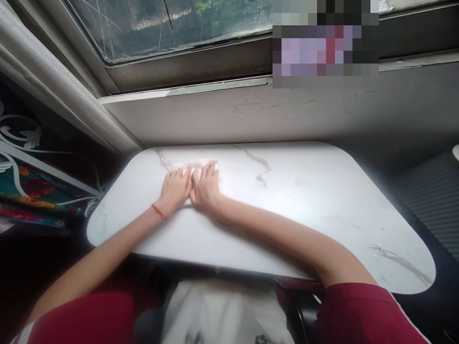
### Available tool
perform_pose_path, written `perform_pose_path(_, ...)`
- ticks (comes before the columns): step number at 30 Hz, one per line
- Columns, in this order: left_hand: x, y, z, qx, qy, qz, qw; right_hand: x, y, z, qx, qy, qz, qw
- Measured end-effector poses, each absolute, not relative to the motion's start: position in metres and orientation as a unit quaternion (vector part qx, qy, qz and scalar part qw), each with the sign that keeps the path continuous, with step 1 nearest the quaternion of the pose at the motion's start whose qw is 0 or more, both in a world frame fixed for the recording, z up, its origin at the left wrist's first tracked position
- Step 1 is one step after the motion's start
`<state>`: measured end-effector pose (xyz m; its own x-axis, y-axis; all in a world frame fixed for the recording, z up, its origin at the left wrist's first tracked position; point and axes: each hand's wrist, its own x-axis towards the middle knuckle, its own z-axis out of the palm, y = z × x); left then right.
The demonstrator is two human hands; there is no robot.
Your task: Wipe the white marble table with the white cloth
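Note:
Both my hands lie flat, side by side, on a pale sheet of white paper or cloth (195, 165) on the left part of a white marble-look table (304, 200). My left hand (175, 188) has its fingers stretched forward and a red string around the wrist. My right hand (207, 185) touches it, fingers also extended and pressing down on the sheet. The sheet is overexposed, and its edges barely show beyond my fingertips.
A grey wall (287, 110) and window sill rise just behind the table. A colourful patterned fabric and white metal scrollwork (25, 191) lie to the left. A grey ribbed surface (433, 200) is at the right. White cloth (218, 310) lies on my lap.

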<state>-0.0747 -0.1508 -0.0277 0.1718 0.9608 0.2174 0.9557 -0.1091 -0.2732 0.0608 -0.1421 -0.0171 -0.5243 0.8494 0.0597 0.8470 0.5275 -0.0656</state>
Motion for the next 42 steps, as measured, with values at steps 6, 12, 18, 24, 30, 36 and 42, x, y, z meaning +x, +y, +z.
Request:
perform_pose_path(6,-0.072,-0.238,-0.029,-0.754,-0.634,-0.008,0.171,0.06,-0.225,-0.025,-0.436,-0.899,-0.014,0.041)
perform_pose_path(12,-0.09,-0.282,-0.039,-0.74,-0.644,-0.067,0.181,0.053,-0.26,-0.029,-0.399,-0.915,-0.058,0.01)
perform_pose_path(18,-0.11,-0.298,-0.036,-0.721,-0.668,-0.04,0.18,0.041,-0.248,-0.023,-0.366,-0.928,-0.048,0.048)
perform_pose_path(24,-0.142,-0.297,-0.033,-0.694,-0.703,-0.03,0.151,0.004,-0.23,-0.032,-0.342,-0.934,-0.001,0.101)
perform_pose_path(30,-0.201,-0.248,-0.034,-0.712,-0.694,-0.061,0.082,-0.054,-0.194,-0.041,-0.364,-0.921,0.064,0.123)
perform_pose_path(36,-0.247,-0.16,-0.039,-0.723,-0.682,-0.107,-0.002,-0.09,-0.129,-0.048,-0.379,-0.911,0.071,0.145)
perform_pose_path(42,-0.269,-0.083,-0.051,-0.731,-0.661,-0.169,0.018,-0.116,-0.066,-0.065,-0.436,-0.882,0.011,0.18)
